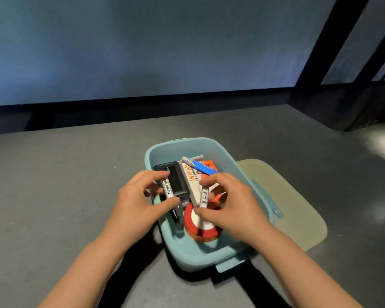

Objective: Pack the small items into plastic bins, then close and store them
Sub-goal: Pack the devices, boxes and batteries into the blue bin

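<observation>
Your left hand (140, 196) pinched a white pen (168, 188) and your right hand (228, 203) pinched a second pen (203, 196), both over the open blue bin (238, 174) on the grey table (65, 185). Inside lay a red tape roll (200, 227), a box (192, 181), a black case (176, 177) and a blue tube (200, 166). A beige lid (293, 207) lay beside the bin.

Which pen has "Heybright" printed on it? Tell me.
The pen pinched by the left hand, over the black case. The right hand holds the other pen, which bears only small symbols.
</observation>
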`<action>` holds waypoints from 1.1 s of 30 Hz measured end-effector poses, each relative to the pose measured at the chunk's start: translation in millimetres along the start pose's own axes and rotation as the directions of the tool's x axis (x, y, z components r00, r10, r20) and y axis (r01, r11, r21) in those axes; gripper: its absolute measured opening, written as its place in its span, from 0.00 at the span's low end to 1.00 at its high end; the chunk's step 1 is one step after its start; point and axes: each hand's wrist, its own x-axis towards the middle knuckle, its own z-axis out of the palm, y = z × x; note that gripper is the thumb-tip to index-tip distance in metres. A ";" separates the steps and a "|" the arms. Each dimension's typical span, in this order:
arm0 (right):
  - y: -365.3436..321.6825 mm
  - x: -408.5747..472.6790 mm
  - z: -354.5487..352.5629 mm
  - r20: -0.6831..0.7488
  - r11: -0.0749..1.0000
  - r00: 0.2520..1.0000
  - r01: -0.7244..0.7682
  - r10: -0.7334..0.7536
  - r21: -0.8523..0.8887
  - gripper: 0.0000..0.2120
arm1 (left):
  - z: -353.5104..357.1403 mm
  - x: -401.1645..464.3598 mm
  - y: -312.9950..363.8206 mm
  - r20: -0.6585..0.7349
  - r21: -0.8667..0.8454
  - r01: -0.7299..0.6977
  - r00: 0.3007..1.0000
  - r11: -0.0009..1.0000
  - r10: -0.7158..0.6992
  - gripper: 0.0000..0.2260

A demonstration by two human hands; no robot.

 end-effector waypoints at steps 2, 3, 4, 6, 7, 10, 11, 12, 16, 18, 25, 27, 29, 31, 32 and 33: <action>17.9 5.1 -14.5 0.055 0.998 0.998 -0.034 0.037 -0.050 0.22 | 13.2 4.4 5.0 0.003 0.033 -0.001 1.000 0.999 0.001 0.22; 23.5 9.8 -18.4 0.090 0.997 0.995 -0.039 0.045 -0.066 0.23 | 17.2 6.5 5.5 -0.011 0.058 0.002 1.000 0.998 -0.002 0.22; 27.4 15.9 -20.3 0.129 0.996 0.991 -0.034 0.045 -0.083 0.24 | 19.6 8.1 4.7 -0.029 0.081 0.010 1.000 0.997 -0.007 0.22; 32.5 35.4 -19.0 0.220 0.991 0.976 0.019 0.011 -0.133 0.25 | 21.7 11.4 1.2 -0.072 0.128 0.032 0.997 0.991 -0.023 0.22; 33.9 48.2 -16.1 0.260 0.985 0.966 0.057 -0.014 -0.160 0.25 | 21.4 13.2 -1.2 -0.081 0.148 0.045 0.996 0.988 -0.033 0.22; 35.8 91.4 -4.5 0.330 0.965 0.942 0.147 -0.068 -0.219 0.25 | 18.8 23.0 -7.1 -0.040 0.225 0.067 0.997 0.972 -0.060 0.23; 36.3 104.7 -0.3 0.347 0.956 0.935 0.165 -0.074 -0.241 0.25 | 18.2 28.1 -8.4 -0.019 0.254 0.067 0.998 0.965 -0.064 0.23; 36.8 116.6 4.2 0.365 0.949 0.928 0.181 -0.077 -0.260 0.24 | 18.0 33.7 -9.3 -0.004 0.278 0.068 0.998 0.958 -0.070 0.23; 40.5 148.6 21.8 0.441 0.945 0.891 0.231 -0.109 -0.232 0.25 | 20.7 53.4 -14.7 -0.001 0.342 0.070 0.997 0.937 -0.074 0.21; 43.3 157.7 29.3 0.459 0.946 0.881 0.239 -0.117 -0.218 0.26 | 23.6 57.8 -18.6 -0.010 0.365 0.074 0.997 0.928 -0.076 0.22; 56.1 168.9 29.0 0.467 0.961 0.875 0.226 -0.129 -0.158 0.27 | 32.2 61.7 -27.2 -0.033 0.390 0.095 0.995 0.916 -0.089 0.21; 58.0 165.9 23.7 0.406 0.968 0.903 0.212 -0.142 -0.131 0.27 | 36.0 69.7 -23.5 0.016 0.432 0.059 0.997 0.900 -0.074 0.21; 60.5 159.3 16.9 0.305 0.978 0.941 0.182 -0.144 -0.099 0.24 | 41.6 80.9 -18.9 0.091 0.463 0.027 0.993 0.886 -0.078 0.21; 63.9 149.4 10.5 0.209 0.990 0.968 0.143 -0.136 -0.016 0.21 | 47.3 92.1 -15.0 0.173 0.491 -0.003 0.980 0.871 -0.094 0.22; 65.5 144.1 8.0 0.167 0.992 0.977 0.126 -0.130 0.032 0.19 | 50.1 96.7 -14.0 0.208 0.507 -0.018 0.973 0.862 -0.102 0.23; 66.5 139.0 6.0 0.130 0.991 0.984 0.112 -0.121 0.069 0.18 | 52.7 100.2 -13.6 0.238 0.519 -0.030 0.965 0.854 -0.111 0.25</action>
